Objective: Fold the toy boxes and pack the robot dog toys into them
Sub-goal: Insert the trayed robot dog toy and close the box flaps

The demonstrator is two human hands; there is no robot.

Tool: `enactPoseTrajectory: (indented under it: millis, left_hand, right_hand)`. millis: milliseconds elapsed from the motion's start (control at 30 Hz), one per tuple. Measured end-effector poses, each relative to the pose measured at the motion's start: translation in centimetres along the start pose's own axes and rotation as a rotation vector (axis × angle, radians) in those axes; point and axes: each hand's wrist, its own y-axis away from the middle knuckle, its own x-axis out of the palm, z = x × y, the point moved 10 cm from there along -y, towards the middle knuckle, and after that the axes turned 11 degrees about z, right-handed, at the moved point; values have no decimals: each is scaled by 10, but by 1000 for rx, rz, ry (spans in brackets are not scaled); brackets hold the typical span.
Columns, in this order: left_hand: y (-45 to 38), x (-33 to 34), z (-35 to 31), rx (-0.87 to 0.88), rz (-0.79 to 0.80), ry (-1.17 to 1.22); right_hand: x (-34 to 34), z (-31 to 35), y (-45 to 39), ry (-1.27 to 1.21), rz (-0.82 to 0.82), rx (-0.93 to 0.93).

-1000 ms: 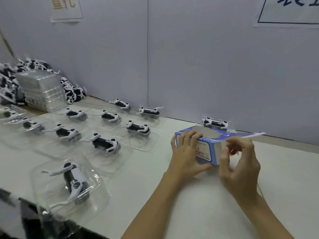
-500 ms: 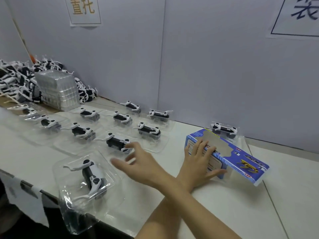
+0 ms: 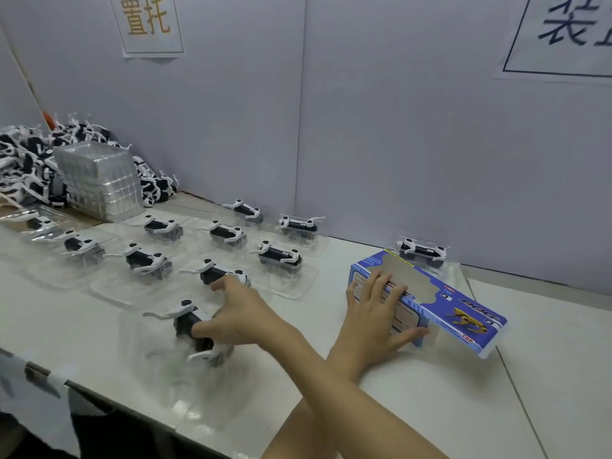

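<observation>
Over at the left, our right hand [image 3: 245, 318], its forearm crossed over the other arm, grips the nearest robot dog toy [image 3: 195, 329] with curled thumb and fingers; the glossy black-and-white dog sits in a clear blister tray [image 3: 165, 369], long axis running front to back. Rightward, our left hand [image 3: 374, 323] presses spread, straight fingers on the blue cardboard toy box [image 3: 460, 313], lying long-side diagonal on the white table [image 3: 430, 409], far-left to near-right.

- White table [image 3: 414, 409], seam line running down its right part.
- Grey partition wall [image 3: 381, 144] behind it.
- 2 paper signs: orange characters [image 3: 149, 24], dark characters [image 3: 569, 34], partly cut off.
</observation>
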Motion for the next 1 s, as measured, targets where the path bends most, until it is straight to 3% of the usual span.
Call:
enactPoseTrajectory:
  millis: [133,233,267,367,400,500,600,700,833,1000]
  left_hand:
    - [-4,0,-3,-81,39,-36]
    - [-11,5,5,-182,76,-35]
    - [-10,0,3,-165,31,-36]
    - [7,-31,-13,45,-345,-150]
    - [11,-33,-14,75,-402,-181]
    - [-2,-21,6,-97,-190,-63]
    - [-9,-22,13,-98,-192,42]
    - [-15,-25,22,-109,-229,309]
    - [-10,-24,41,-215,-280,643]
    - [-6,-37,53,-259,-398,847]
  right_hand:
    - [-59,-23,23,-367,-111,-81]
    - [-128,-56,55,-466,-298,-93]
    - [-150,-71,69,-479,-368,-81]
    - [-205,-121,115,-507,-538,-19]
    - [-218,-139,129,-524,-575,-4]
    - [-246,-192,171,-551,-664,12]
    - [-247,-241,199,-766,-668,-39]
    - [-228,-272,210,-873,-579,-70]
    - [-213,-276,220,-730,-507,-32]
    - [-213,-267,223,-688,-393,-83]
